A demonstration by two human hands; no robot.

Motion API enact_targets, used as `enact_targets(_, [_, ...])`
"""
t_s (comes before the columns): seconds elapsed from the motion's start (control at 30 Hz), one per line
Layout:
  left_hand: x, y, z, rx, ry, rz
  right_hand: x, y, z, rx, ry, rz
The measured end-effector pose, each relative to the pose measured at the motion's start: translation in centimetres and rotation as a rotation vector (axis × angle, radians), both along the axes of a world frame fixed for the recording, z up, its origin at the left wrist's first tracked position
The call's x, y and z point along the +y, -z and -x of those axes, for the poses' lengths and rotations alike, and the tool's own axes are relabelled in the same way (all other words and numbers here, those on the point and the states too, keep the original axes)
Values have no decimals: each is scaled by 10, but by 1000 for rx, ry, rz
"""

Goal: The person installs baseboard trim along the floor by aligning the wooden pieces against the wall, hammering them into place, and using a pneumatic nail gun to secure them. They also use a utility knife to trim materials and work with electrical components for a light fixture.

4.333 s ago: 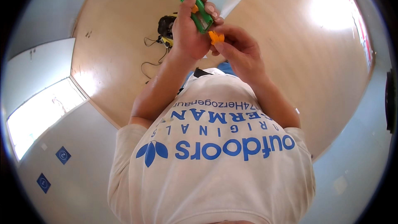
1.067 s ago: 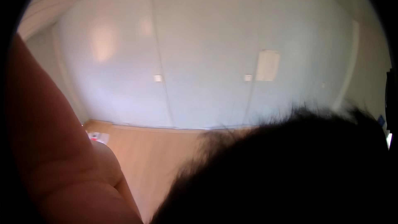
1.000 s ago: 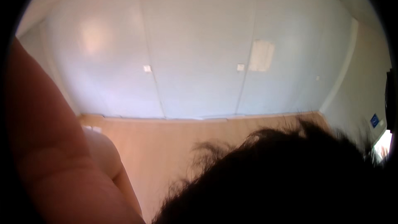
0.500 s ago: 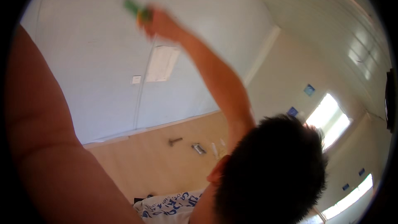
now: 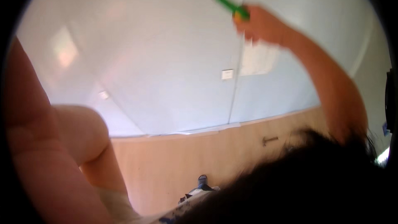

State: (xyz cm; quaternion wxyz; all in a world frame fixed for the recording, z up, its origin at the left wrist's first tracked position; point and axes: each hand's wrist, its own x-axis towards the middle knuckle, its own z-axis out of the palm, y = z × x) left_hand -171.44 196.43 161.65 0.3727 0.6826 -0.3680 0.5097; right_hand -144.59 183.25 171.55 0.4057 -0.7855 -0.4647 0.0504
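My right hand [image 5: 261, 23] is raised at the upper right, closed round a green hand tool [image 5: 230, 4] with a yellow part by the fingers. A thin, pale, blurred tip points up and left from it, and its exact kind cannot be made out. Behind the hand, a whitish paper sheet [image 5: 259, 58] hangs on the pale wall [image 5: 166, 58], partly covered by the fingers. My bent left arm [image 5: 78, 132] takes up the left side, very close, and its hand lies outside the picture. Dark hair [image 5: 257, 191] covers the lower right.
A small white wall plate [image 5: 227, 74] sits beside a vertical seam, with another pale plate [image 5: 103, 95] farther left. On the light wooden floor [image 5: 157, 157] lies a hammer [image 5: 270, 140]. A foot in a sandal [image 5: 202, 179] shows near the bottom.
The view has swung left, so the wall, paper and my right hand sit farther right. The windows have left the picture; the hair is nearer. My right hand keeps the green tool.
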Motion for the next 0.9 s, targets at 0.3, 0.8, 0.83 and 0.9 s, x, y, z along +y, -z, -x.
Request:
enact_targets(0.3, [4, 60, -254, -60, 146, 29, -137, 485, -89, 240, -85, 537])
enact_targets(0.8, [-127, 555, -138, 2183, -419, -219, -270, 749, -84, 882, -275, 948])
enact_targets(0.83, [-128, 554, -158, 2263, -386, -231, -270, 754, -96, 898, -230, 953])
enact_targets(0.9, [-129, 560, -172, 2507, -377, -49, -274, 773, -119, 1032, -195, 827])
